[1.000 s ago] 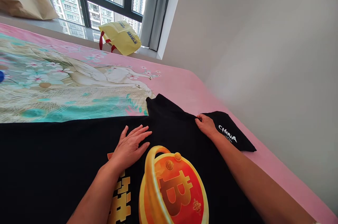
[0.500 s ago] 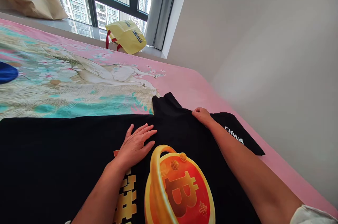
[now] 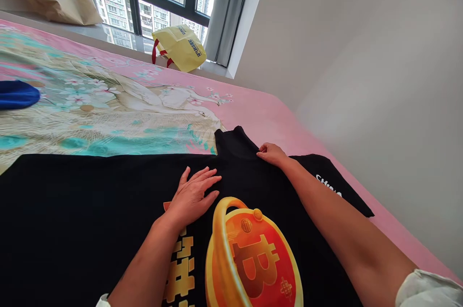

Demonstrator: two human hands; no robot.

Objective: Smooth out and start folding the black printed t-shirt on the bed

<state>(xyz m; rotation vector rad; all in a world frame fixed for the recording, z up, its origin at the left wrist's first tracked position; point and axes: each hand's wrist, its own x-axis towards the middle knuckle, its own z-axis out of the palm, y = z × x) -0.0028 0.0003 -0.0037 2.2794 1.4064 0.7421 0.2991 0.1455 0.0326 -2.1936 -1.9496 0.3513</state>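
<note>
One black shirt [image 3: 108, 201], edge pinched
Left hand [image 3: 195, 196] spread open, flat on it; right hand [image 3: 274, 154], at the left's two o'clock, pinches the edge. One yellow bag [image 3: 186, 48], eleven o'clock.

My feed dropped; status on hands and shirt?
Left hand palm-down on black shirt, spread over bedding. Right hand pinching its far edge. Yellow bag beyond, clear of hands.

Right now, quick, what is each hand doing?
Left hand: open, fingers spread, palm down on the black shirt.
Right hand: closed, fingers and thumb pinching the black shirt by its edge.
</note>
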